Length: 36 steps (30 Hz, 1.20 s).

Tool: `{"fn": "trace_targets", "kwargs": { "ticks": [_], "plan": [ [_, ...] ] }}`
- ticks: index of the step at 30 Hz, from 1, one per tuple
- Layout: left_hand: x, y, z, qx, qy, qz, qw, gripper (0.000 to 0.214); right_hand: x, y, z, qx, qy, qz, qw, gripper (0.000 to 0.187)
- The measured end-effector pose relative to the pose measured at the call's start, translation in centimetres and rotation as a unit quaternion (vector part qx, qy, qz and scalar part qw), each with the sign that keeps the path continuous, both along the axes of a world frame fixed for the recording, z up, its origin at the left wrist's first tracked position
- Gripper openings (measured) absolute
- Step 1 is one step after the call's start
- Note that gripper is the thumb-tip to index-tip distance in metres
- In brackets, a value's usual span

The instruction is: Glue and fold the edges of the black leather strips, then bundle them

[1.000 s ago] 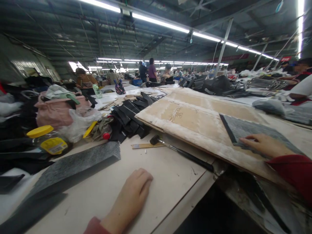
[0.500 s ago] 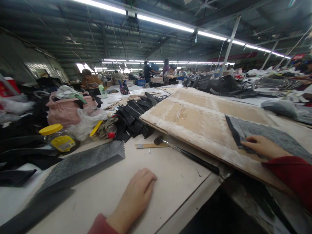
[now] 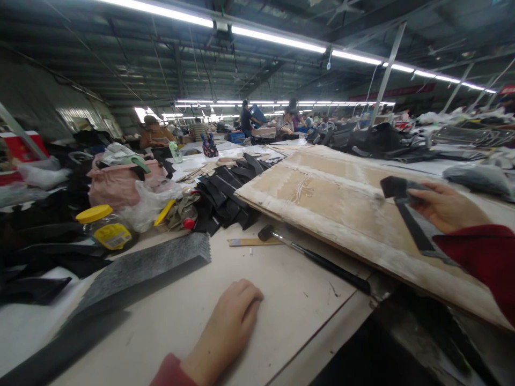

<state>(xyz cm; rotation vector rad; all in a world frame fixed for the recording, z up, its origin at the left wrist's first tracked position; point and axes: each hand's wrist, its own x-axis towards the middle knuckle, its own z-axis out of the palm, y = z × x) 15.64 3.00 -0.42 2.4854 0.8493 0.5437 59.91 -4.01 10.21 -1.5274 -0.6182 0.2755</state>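
Note:
My right hand (image 3: 444, 206) pinches a dark grey fabric piece (image 3: 416, 228) by one end and holds that end above the board. The lifted end is folded over in front of my fingers, while the rest hangs down and is partly hidden behind my hand and sleeve. Beneath it lies a large brown board (image 3: 341, 198) with whitish bands. My left hand (image 3: 237, 313) rests on the pale tabletop (image 3: 169, 327), fingers close together and holding nothing. Left of it lies a long grey fabric strip (image 3: 148, 276) with a zigzag-cut end.
A hammer (image 3: 322, 262) lies along the board's near edge, beside a wooden ruler (image 3: 249, 242). Black fabric pieces (image 3: 225, 193) are heaped behind. To the left stand a yellow-lidded jar (image 3: 107, 228) and a pink bag (image 3: 124, 182). Co-workers are in the distance.
My right hand has closed on the fabric piece that lay flat on the board and raised its end. My left hand stays on the tabletop; the view has shifted slightly.

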Motion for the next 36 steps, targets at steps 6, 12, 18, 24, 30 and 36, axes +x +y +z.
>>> {"fn": "trace_targets", "kwargs": {
  "ticks": [6, 12, 18, 24, 30, 36],
  "plan": [
    [0.0, 0.0, 0.1, 0.003, 0.002, 0.002, 1.000, 0.019, -6.9, 1.0, 6.6, 0.136, -0.052, 0.089, 0.985, 0.024],
    [0.3, -1.2, 0.5, 0.009, -0.002, -0.051, 0.999, 0.019, -17.1, 1.4, 10.5, 0.125, -0.163, 0.202, 0.958, 0.040],
    [0.4, -1.9, 0.8, 0.025, 0.008, -0.102, 0.994, 0.018, -26.7, 4.7, 10.3, 0.176, -0.167, 0.491, 0.837, 0.033],
    [-0.1, -1.5, 0.3, 0.041, 0.017, -0.119, 0.992, 0.016, -34.2, 6.8, 10.4, 0.197, -0.084, 0.754, 0.620, 0.034],
    [0.0, -2.3, 1.3, 0.105, 0.054, -0.168, 0.979, 0.010, -34.0, 11.4, 2.6, 0.070, -0.067, 0.831, 0.548, 0.042],
    [0.4, -2.3, 0.8, 0.151, 0.066, -0.218, 0.962, 0.009, -33.1, 15.4, -8.0, -0.149, -0.275, 0.690, 0.653, 0.052]
  ]
}}
